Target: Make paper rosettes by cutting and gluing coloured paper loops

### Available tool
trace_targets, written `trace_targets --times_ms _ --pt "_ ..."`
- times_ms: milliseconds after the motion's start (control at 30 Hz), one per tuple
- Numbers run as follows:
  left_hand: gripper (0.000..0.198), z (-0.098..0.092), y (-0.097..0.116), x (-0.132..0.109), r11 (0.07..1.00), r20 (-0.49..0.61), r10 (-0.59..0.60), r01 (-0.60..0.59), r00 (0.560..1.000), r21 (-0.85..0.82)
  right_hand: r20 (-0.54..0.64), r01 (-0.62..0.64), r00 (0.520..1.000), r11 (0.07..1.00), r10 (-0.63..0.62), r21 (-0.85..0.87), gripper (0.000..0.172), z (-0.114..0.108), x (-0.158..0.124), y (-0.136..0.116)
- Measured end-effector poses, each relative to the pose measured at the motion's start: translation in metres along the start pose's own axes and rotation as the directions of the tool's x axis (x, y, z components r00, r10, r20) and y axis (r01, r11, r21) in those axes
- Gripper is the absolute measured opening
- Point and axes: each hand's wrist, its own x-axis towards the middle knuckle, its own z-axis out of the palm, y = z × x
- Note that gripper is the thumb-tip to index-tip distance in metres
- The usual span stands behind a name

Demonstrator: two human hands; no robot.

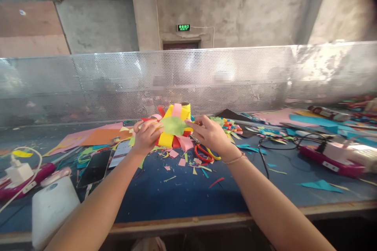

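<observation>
A paper flower (166, 140) made of yellow, red and pink strips is held up over the middle of the table, a round green paper piece (174, 126) at its centre. My left hand (146, 135) grips the flower's left side, fingers closed at the edge of the green circle. From the right, my right hand (209, 133) pinches the flower near the circle's right edge; its fingertips are partly hidden. Just below that hand lie scissors (204, 155) with red and yellow handles. Small paper scraps (182, 162) are scattered under the flower.
Left are a black phone (94, 168), a white power bank (55, 208) and a purple power strip (38, 180). Right are another purple power strip (330, 161), a black cable (279, 148) and coloured paper sheets (279, 117). A perforated metal screen (182, 80) stands behind the table.
</observation>
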Motion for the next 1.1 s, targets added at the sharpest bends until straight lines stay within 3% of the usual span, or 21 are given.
trace_targets --times_ms 300,533,767,967,1100 --pt "0.018 0.008 -0.006 -0.002 0.999 -0.041 0.038 -0.039 0.998 -0.005 0.158 0.097 0.983 0.995 -0.094 -0.016 0.038 -0.004 0.005 -0.006" --pt "0.018 0.01 -0.005 -0.002 0.997 -0.027 0.042 -0.04 0.999 0.059 0.142 -0.017 0.989 0.997 0.027 -0.076 0.035 0.005 0.004 -0.007" --pt "0.02 0.008 -0.001 0.001 1.0 -0.03 0.015 -0.014 0.999 0.024 0.181 0.034 0.983 0.998 -0.043 0.05 0.029 0.002 0.005 -0.009" --pt "0.017 0.009 0.002 0.008 0.999 -0.038 0.0 0.001 0.999 0.046 0.189 -0.032 0.982 0.986 0.001 0.165 0.025 -0.003 0.011 -0.01" --pt "0.01 0.005 0.008 0.017 0.997 0.097 -0.069 0.071 0.993 -0.024 0.188 -0.171 0.973 0.966 0.135 0.192 0.025 -0.005 0.012 -0.007"
